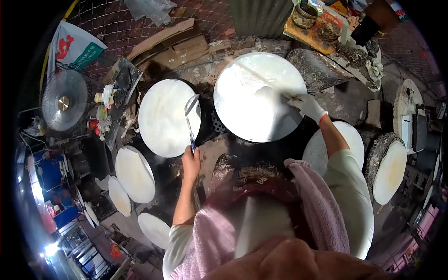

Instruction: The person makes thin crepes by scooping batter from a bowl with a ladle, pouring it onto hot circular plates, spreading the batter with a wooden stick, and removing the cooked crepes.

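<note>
My left hand point(190, 163) is bare and closed around the handle of a metal ladle point(190, 105). The ladle's bowl is over the right side of a round pale griddle point(165, 121). On my right hand point(309, 108) is a white glove with an orange cuff, and its fingers are closed at the right edge of a larger round griddle point(249, 119). From them a long thin stick-like tool point(261, 78), smeared by motion, reaches over that griddle's whitish surface. Its exact kind and far end are unclear.
Another round griddle point(343, 140) lies partly under my right arm. More pale discs point(134, 175) stand at the left, and one point(390, 172) at the right. A fan point(64, 100) is at far left. A crusted pot point(304, 16) sits at the upper right, and cardboard point(170, 51) lies behind.
</note>
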A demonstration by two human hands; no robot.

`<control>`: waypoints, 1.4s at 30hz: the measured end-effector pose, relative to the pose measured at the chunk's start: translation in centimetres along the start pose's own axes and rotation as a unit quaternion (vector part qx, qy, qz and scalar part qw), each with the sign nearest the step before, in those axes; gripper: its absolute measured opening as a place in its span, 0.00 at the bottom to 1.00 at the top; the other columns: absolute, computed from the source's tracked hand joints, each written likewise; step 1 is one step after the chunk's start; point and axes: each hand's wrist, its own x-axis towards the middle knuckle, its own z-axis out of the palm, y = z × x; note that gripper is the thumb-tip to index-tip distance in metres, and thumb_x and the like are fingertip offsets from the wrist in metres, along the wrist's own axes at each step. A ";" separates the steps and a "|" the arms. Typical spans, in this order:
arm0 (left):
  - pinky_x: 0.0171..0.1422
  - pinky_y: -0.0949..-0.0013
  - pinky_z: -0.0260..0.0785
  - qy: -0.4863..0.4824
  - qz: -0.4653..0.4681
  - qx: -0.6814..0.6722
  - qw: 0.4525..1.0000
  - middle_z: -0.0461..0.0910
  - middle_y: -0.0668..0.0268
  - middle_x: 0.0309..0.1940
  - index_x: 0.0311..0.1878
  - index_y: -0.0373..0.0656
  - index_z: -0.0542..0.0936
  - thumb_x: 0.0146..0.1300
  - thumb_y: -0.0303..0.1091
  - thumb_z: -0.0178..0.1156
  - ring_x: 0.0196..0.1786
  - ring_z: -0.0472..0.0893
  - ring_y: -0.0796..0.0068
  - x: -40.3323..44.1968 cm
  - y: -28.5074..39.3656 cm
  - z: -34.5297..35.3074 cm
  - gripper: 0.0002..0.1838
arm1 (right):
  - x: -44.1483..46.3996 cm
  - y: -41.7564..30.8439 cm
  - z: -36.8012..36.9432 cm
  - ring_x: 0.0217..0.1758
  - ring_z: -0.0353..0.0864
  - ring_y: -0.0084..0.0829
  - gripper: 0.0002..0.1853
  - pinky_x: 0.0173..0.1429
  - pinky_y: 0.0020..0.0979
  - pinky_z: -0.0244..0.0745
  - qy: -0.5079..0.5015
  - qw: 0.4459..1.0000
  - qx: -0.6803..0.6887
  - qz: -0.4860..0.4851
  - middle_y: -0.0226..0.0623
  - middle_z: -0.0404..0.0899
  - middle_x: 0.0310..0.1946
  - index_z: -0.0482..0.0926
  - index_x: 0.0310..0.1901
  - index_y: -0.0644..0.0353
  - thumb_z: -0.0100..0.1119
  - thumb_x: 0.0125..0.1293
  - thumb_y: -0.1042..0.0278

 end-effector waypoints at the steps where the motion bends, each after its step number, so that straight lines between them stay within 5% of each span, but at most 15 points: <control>1: 0.32 0.53 0.67 0.005 0.014 0.001 1.000 0.75 0.43 0.24 0.36 0.33 0.73 0.66 0.34 0.57 0.30 0.76 0.38 1.0 0.0 0.4 0.11 | 0.6 1.0 0.2 0.45 0.78 0.23 0.21 0.50 0.28 0.72 -0.008 0.999 -0.005 -0.032 0.31 0.83 0.43 0.78 0.56 0.62 0.61 0.63 0.63; 4: 0.32 0.51 0.67 0.018 0.074 -0.004 0.997 0.75 0.42 0.23 0.35 0.33 0.71 0.66 0.33 0.57 0.30 0.75 0.37 4.2 -0.5 2.3 0.11 | -0.8 3.0 0.9 0.44 0.78 0.22 0.22 0.51 0.28 0.72 -0.120 0.992 -0.038 0.005 0.30 0.83 0.42 0.77 0.57 0.62 0.61 0.61 0.65; 8: 0.33 0.48 0.69 -0.002 0.140 0.041 0.989 0.76 0.40 0.24 0.33 0.33 0.70 0.65 0.32 0.57 0.32 0.77 0.36 8.1 0.5 4.5 0.11 | -3.7 1.2 -2.3 0.39 0.78 0.21 0.19 0.50 0.28 0.73 -0.054 0.980 -0.190 0.007 0.37 0.85 0.38 0.79 0.51 0.69 0.62 0.60 0.68; 10: 0.34 0.46 0.70 -0.039 0.131 0.085 0.987 0.77 0.41 0.25 0.35 0.33 0.70 0.65 0.32 0.57 0.32 0.78 0.37 9.2 1.0 5.3 0.11 | -2.1 2.1 -2.3 0.38 0.78 0.22 0.17 0.47 0.29 0.75 0.035 0.995 -0.095 -0.027 0.36 0.85 0.37 0.80 0.48 0.68 0.63 0.62 0.65; 15: 0.36 0.44 0.71 -0.098 0.156 0.191 0.964 0.79 0.42 0.27 0.38 0.34 0.70 0.65 0.34 0.55 0.32 0.79 0.39 6.0 1.4 3.2 0.11 | -0.7 1.4 1.4 0.45 0.76 0.21 0.22 0.52 0.26 0.72 -0.126 0.989 0.023 0.069 0.31 0.82 0.43 0.75 0.58 0.69 0.61 0.64 0.69; 21: 0.37 0.45 0.74 -0.216 0.178 0.231 0.932 0.80 0.44 0.27 0.44 0.34 0.70 0.58 0.25 0.53 0.31 0.82 0.44 -4.2 -1.7 1.9 0.11 | -11.6 0.1 2.8 0.36 0.74 0.16 0.27 0.43 0.21 0.71 -0.094 0.987 -0.110 0.074 0.29 0.81 0.39 0.72 0.62 0.67 0.62 0.59 0.73; 22: 0.38 0.44 0.73 -0.195 0.208 0.166 0.944 0.79 0.41 0.27 0.45 0.34 0.71 0.60 0.27 0.53 0.32 0.80 0.39 -5.4 -3.7 3.4 0.10 | -14.3 -2.6 4.0 0.28 0.71 0.14 0.25 0.33 0.19 0.68 -0.061 0.987 -0.006 0.145 0.27 0.81 0.36 0.74 0.61 0.64 0.60 0.60 0.74; 26: 0.37 0.43 0.68 -0.319 0.197 -0.004 0.927 0.77 0.40 0.29 0.45 0.38 0.71 0.67 0.35 0.54 0.38 0.76 0.33 -3.7 -2.6 4.1 0.10 | -17.2 2.9 14.0 0.34 0.76 0.22 0.19 0.38 0.21 0.70 0.045 0.903 0.407 0.130 0.31 0.81 0.40 0.77 0.56 0.63 0.59 0.64 0.74; 27: 0.37 0.46 0.69 -0.300 0.243 -0.019 0.922 0.78 0.43 0.29 0.44 0.39 0.72 0.66 0.34 0.56 0.36 0.78 0.36 -2.6 -1.0 2.2 0.09 | -16.6 1.2 17.0 0.27 0.70 0.19 0.16 0.29 0.19 0.63 0.038 0.847 0.503 0.167 0.27 0.77 0.31 0.76 0.54 0.61 0.60 0.66 0.68; 29: 0.34 0.57 0.70 -0.254 0.213 -0.093 0.939 0.78 0.49 0.25 0.45 0.39 0.73 0.67 0.35 0.56 0.30 0.79 0.49 -1.8 -0.6 -0.1 0.10 | -13.1 -3.8 22.3 0.20 0.65 0.18 0.18 0.21 0.22 0.58 0.081 0.886 0.414 0.192 0.24 0.69 0.25 0.76 0.51 0.62 0.62 0.65 0.60; 30: 0.32 0.61 0.70 -0.214 0.236 -0.121 0.940 0.78 0.52 0.24 0.45 0.40 0.73 0.68 0.36 0.56 0.27 0.79 0.55 -1.0 -1.1 -1.3 0.10 | -10.8 -4.7 25.2 0.22 0.68 0.19 0.21 0.24 0.23 0.62 0.095 0.891 0.409 0.175 0.27 0.73 0.29 0.75 0.52 0.64 0.63 0.65 0.58; 32: 0.31 0.65 0.68 -0.206 0.136 -0.157 0.956 0.77 0.57 0.23 0.45 0.40 0.74 0.69 0.37 0.56 0.25 0.77 0.64 0.0 -2.0 -3.7 0.10 | -5.9 -6.0 30.4 0.42 0.78 0.31 0.28 0.51 0.30 0.73 0.106 0.928 0.331 0.131 0.40 0.80 0.44 0.74 0.56 0.69 0.62 0.65 0.53; 35: 0.25 0.74 0.62 -0.209 0.085 -0.276 0.934 0.70 0.72 0.19 0.42 0.39 0.74 0.70 0.35 0.55 0.20 0.69 0.83 1.2 -5.2 -5.7 0.08 | -0.2 -2.5 36.9 0.22 0.72 0.23 0.20 0.27 0.28 0.69 0.266 0.943 0.171 0.107 0.30 0.75 0.25 0.77 0.48 0.62 0.60 0.66 0.52; 39: 0.18 0.78 0.50 -0.199 0.070 -0.288 0.934 0.63 0.78 0.15 0.40 0.42 0.72 0.72 0.33 0.51 0.14 0.60 0.88 -0.1 -8.8 -7.2 0.06 | -3.4 0.6 36.2 0.28 0.78 0.29 0.16 0.35 0.31 0.73 0.449 0.874 -0.099 0.157 0.36 0.80 0.27 0.78 0.41 0.61 0.55 0.68 0.54; 42: 0.18 0.77 0.51 -0.186 0.059 -0.271 0.943 0.63 0.78 0.15 0.39 0.41 0.72 0.73 0.33 0.51 0.14 0.60 0.88 -1.6 -10.8 -7.7 0.07 | -7.2 0.5 32.3 0.25 0.80 0.27 0.17 0.29 0.27 0.72 0.398 0.865 0.248 0.179 0.31 0.74 0.19 0.76 0.44 0.62 0.54 0.69 0.55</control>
